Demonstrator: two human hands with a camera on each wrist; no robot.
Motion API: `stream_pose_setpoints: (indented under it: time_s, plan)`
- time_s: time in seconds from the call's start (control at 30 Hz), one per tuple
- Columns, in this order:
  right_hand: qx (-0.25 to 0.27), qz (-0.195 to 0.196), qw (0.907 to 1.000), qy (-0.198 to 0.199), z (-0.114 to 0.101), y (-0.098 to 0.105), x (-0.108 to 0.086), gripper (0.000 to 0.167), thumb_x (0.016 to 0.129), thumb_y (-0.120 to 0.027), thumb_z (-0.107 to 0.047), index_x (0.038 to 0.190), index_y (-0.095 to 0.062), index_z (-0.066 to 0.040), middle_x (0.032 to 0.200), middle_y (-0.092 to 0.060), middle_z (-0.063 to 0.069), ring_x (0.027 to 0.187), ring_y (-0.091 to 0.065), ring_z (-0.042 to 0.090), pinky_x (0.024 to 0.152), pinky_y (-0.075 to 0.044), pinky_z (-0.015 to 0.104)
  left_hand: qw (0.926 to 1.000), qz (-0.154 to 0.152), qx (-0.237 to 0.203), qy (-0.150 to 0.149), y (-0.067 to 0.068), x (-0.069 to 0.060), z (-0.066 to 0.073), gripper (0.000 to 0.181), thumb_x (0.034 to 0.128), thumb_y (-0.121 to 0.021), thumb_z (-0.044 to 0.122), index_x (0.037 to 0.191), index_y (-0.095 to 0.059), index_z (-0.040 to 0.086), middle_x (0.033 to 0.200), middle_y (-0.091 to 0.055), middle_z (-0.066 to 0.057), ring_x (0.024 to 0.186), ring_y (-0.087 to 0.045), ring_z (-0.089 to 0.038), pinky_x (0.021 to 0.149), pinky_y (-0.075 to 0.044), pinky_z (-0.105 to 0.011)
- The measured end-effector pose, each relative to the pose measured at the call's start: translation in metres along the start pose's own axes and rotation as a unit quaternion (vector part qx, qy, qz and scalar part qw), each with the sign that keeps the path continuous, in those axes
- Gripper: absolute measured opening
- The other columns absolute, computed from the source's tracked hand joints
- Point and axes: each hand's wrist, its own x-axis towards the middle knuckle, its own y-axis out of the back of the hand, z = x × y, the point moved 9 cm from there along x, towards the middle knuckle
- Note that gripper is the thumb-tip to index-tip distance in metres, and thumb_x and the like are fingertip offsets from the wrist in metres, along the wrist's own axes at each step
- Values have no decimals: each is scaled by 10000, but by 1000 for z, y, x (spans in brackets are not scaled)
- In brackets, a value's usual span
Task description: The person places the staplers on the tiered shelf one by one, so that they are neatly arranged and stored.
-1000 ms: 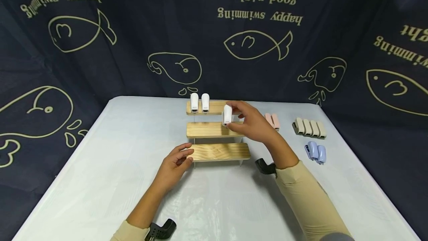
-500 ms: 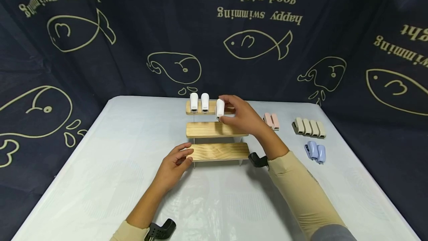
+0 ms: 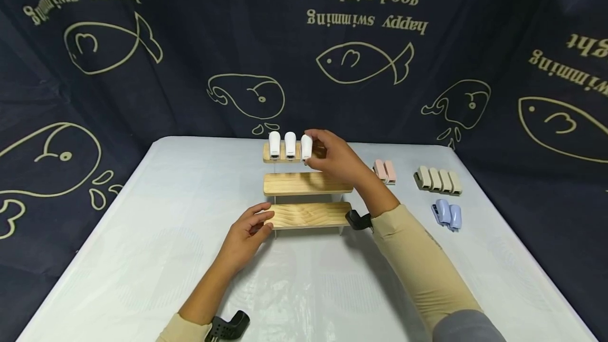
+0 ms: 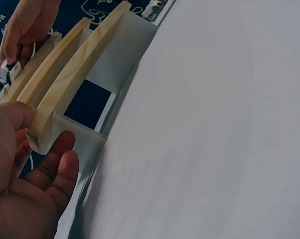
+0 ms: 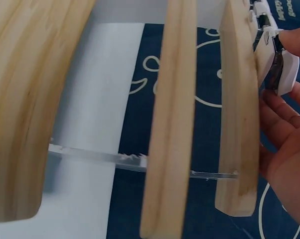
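My right hand (image 3: 339, 157) holds a white mini stapler (image 3: 306, 146) between thumb and fingers at the top step of a three-tier wooden display stand (image 3: 309, 183). In the right wrist view the held stapler (image 5: 279, 64) is tilted beside the top board; whether it touches the board is unclear. Two more white staplers (image 3: 274, 144) stand left of it on the same step. My left hand (image 3: 244, 236) is at the left end of the bottom board, and in the left wrist view its thumb and fingers lie round that board's end (image 4: 38, 132).
Right of the stand sit two pink staplers (image 3: 384, 171), a row of several beige staplers (image 3: 439, 180) and two blue staplers (image 3: 448, 215). Clear supports carry the boards on the white-covered table (image 3: 166, 257). A dark printed curtain (image 3: 294, 41) hangs behind.
My right hand has carried the white stapler left and back, from above the middle step to the top step beside the other two. The left hand has stayed in place.
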Motion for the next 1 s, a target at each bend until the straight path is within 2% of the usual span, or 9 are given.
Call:
stream_pose_setpoints:
  time_s: [0.13,0.3,0.53,0.63,0.77,0.9,1.0]
  plan:
    - [48,-38,9999,-119,5,-1,3,664,940,-694,-127,1518,-374,-56,1359,-479,90,1268,-519,218,1013,-477,339,10000,-2,7,18,0,0,0,300,977,-656,111,1258,-665,6,1454,-501,-67,1186,-586,-227,924,-520,-253]
    - [364,-212,9987,-273,9,-6,4,671,974,-647,-126,1552,-310,-71,1479,-390,112,1378,-418,232,1057,-443,327,10000,1,16,49,0,0,-2,298,976,-656,105,1257,-667,8,1456,-499,-72,1192,-582,-224,929,-520,-262]
    - [425,-240,9984,-293,10,-5,0,711,974,-657,-154,1566,-270,-78,1536,-326,112,1395,-396,238,1060,-442,338,10000,12,-8,35,-1,0,-3,299,975,-659,113,1257,-669,14,1458,-497,-77,1183,-586,-219,923,-519,-249]
    - [293,-2,9992,-279,11,3,-7,689,968,-667,-170,1552,-310,-88,1517,-360,120,1371,-427,247,1069,-434,368,10000,15,-23,35,-1,0,-3,297,975,-661,116,1254,-671,15,1452,-503,-64,1185,-586,-217,922,-519,-244]
    - [46,589,9981,-150,13,21,-24,568,976,-659,-194,1488,-435,-96,1439,-449,133,1301,-491,262,1063,-426,427,10000,6,29,22,-1,0,-2,299,978,-658,126,1257,-671,21,1451,-505,-47,1188,-581,-217,934,-517,-266]
    - [-34,1182,9930,43,16,41,-48,443,978,-656,-148,1396,-534,-69,1355,-517,157,1229,-540,293,1014,-449,473,10000,-1,15,5,-1,0,-1,303,978,-657,123,1260,-666,14,1454,-501,-66,1181,-585,-224,920,-521,-256]
    - [-202,1519,9882,13,26,58,-67,392,969,-659,-113,1345,-572,-42,1320,-553,160,1194,-564,309,979,-466,497,10000,11,-30,1,-1,0,-1,302,975,-659,114,1257,-666,6,1455,-499,-84,1179,-588,-228,905,-523,-235]
